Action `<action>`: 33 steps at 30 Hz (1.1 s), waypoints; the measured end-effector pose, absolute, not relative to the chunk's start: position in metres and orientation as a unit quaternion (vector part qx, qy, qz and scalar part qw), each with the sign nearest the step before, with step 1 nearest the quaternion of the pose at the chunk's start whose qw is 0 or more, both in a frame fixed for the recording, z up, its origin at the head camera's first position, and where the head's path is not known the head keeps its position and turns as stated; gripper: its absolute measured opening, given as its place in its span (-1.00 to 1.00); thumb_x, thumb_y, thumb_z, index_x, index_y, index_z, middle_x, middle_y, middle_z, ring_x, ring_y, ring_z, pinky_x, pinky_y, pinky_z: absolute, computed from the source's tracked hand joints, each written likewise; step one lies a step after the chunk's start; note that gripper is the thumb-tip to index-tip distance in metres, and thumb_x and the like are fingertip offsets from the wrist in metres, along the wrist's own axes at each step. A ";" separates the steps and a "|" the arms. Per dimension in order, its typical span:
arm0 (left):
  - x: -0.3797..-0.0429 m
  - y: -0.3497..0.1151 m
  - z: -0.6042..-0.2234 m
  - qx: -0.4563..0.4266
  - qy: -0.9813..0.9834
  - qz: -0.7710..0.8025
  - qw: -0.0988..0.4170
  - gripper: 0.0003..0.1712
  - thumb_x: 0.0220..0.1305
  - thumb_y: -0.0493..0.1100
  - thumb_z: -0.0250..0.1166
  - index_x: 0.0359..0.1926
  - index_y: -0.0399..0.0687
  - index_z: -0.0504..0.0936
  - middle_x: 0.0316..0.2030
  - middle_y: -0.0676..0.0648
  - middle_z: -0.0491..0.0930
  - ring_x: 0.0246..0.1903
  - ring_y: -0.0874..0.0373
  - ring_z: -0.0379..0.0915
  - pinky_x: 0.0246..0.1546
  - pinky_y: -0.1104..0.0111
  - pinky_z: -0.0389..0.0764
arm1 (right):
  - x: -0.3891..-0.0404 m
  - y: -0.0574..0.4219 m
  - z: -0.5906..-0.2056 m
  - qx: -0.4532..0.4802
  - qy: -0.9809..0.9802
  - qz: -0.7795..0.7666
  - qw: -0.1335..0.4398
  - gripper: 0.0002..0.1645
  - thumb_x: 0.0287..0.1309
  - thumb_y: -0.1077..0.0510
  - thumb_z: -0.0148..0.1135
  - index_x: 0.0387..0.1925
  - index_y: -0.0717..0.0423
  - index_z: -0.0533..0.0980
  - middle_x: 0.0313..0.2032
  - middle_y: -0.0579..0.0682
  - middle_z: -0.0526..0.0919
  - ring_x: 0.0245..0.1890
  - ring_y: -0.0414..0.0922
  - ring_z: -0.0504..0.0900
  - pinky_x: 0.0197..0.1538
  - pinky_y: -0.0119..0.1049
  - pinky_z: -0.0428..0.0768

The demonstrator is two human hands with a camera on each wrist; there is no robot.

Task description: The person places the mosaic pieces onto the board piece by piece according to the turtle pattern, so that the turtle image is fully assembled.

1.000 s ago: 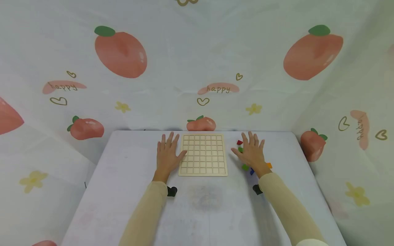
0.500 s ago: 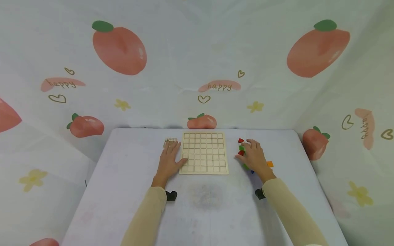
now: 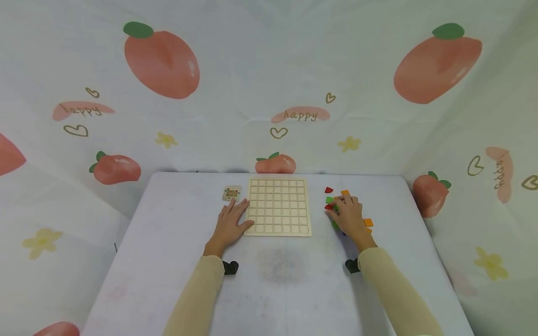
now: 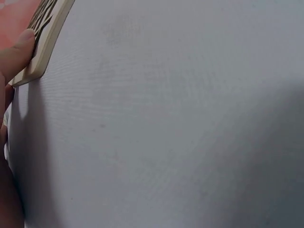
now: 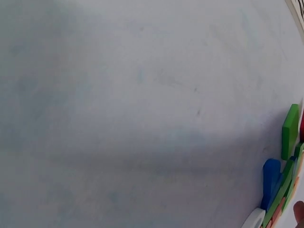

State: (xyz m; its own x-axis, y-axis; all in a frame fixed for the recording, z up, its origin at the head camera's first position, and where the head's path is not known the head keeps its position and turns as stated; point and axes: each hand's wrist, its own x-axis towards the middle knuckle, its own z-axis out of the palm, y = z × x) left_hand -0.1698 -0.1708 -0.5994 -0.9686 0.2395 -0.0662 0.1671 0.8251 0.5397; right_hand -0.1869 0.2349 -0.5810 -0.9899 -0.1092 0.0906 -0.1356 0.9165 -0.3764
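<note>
A pale wooden grid board [image 3: 278,206] lies flat on the table. My left hand [image 3: 228,227] rests at its left side, fingers extended and spread, with the thumb [image 4: 23,45] over the board's edge. Just beyond those fingertips is a small picture card [image 3: 232,192] with a grid. On the right, my right hand [image 3: 351,218] reaches over a loose group of coloured pieces, fingers bent and thumb apart from the index finger. A green piece [image 3: 329,200] and a red piece [image 3: 329,190] show beside its fingertips; the palm hides others.
An orange piece [image 3: 368,222] lies right of my right hand. The right wrist view shows a green block [image 5: 289,133], a blue piece [image 5: 270,180] and a white curved piece [image 5: 254,219]. The white table [image 3: 286,289] ends at a patterned cloth backdrop [image 3: 235,74].
My left hand has drawn back towards me, uncovering the picture card. My right hand's fingers, spread before, have bent down over the coloured pieces, and an orange piece shows past them.
</note>
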 end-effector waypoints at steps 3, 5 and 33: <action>-0.170 -0.171 -0.602 0.107 0.955 0.271 0.057 -0.17 0.40 0.30 0.18 0.57 0.15 0.23 0.59 0.08 0.15 0.65 -0.10 -0.23 0.62 -0.11 -0.23 | -0.190 0.234 -0.583 0.055 -0.980 0.191 0.025 -0.59 0.27 -0.10 0.38 -0.02 0.10 0.63 0.19 0.26 0.49 0.22 0.30 0.30 0.22 0.27 0.28; -0.170 -0.170 -0.603 0.109 0.955 0.269 0.054 -0.17 0.40 0.30 0.18 0.56 0.15 0.24 0.59 0.08 0.15 0.65 -0.09 -0.22 0.61 -0.12 -0.21 | -0.190 0.235 -0.583 0.042 -0.981 0.189 0.014 -0.58 0.29 -0.10 0.37 0.01 0.09 0.62 0.21 0.27 0.48 0.25 0.31 0.28 0.26 0.29 0.26; -0.169 -0.170 -0.604 0.101 0.958 0.262 0.055 -0.17 0.41 0.36 0.14 0.57 0.25 0.21 0.60 0.13 0.11 0.66 -0.06 -0.24 0.61 -0.11 -0.22 | -0.194 0.230 -0.568 0.010 -0.981 0.187 -0.053 -0.60 0.24 -0.03 0.43 0.03 0.06 0.69 0.09 0.24 0.55 0.10 0.25 0.36 0.10 0.19 0.33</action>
